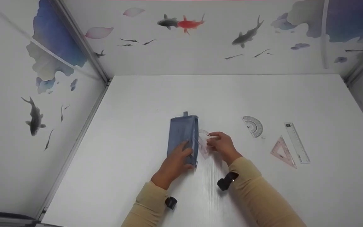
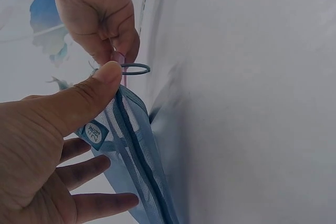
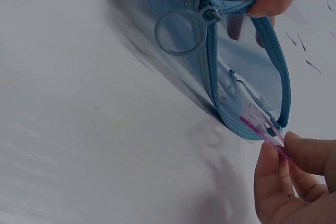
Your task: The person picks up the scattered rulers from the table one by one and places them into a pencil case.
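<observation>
A blue mesh zip pencil case [image 1: 181, 129] stands tilted on the table with its zipped mouth to the right. My left hand [image 1: 174, 162] holds it near the zip pull, thumb on one side and fingers on the other. In the right wrist view the mouth gapes, and a ring pull [image 3: 181, 32] hangs from the zip. My right hand [image 1: 223, 145] pinches a clear, pink-edged set square [image 3: 254, 119] between thumb and fingers. One end of that set square is inside the mouth; its full outline is partly hidden.
To the right lie a clear protractor [image 1: 257, 126], a pink set square [image 1: 276, 151] and a clear straight ruler [image 1: 297, 143]. White panels with painted fish [image 1: 191, 24] enclose the white table [image 1: 131, 126] at the back and sides.
</observation>
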